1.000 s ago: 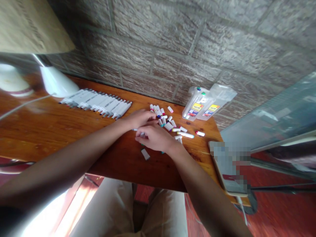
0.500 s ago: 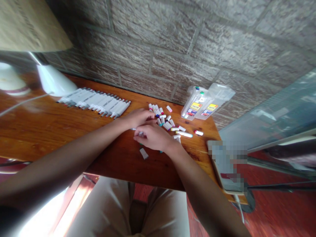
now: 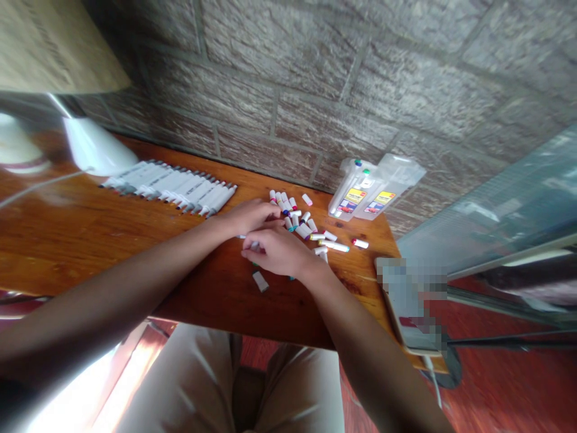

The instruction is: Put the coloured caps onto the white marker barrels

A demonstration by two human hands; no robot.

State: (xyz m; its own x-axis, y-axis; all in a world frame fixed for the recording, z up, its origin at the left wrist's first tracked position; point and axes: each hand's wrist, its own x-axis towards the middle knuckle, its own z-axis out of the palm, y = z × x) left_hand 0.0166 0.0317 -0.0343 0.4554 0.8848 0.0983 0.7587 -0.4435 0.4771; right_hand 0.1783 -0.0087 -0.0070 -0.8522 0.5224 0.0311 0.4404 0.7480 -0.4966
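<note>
Cap (image 3: 260,281), long axis slanting lower-right; left hand (image 3: 253,216), right hand (image 3: 278,249) curled, grips unclear.

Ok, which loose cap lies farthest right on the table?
The red-ended cap lying alone; the other loose caps lie to its left, nearer the right hand.

This place is looking like a home desk corner, though it could be serving as a small office. A wooden worktop (image 3: 81,240) is running along a stone-block wall (image 3: 279,72) at twelve o'clock; a shaded lamp (image 3: 58,51) is standing at ten, a glass-like panel (image 3: 487,210) is rising at three, and reddish wood-look flooring (image 3: 500,385) is showing at four.
</note>
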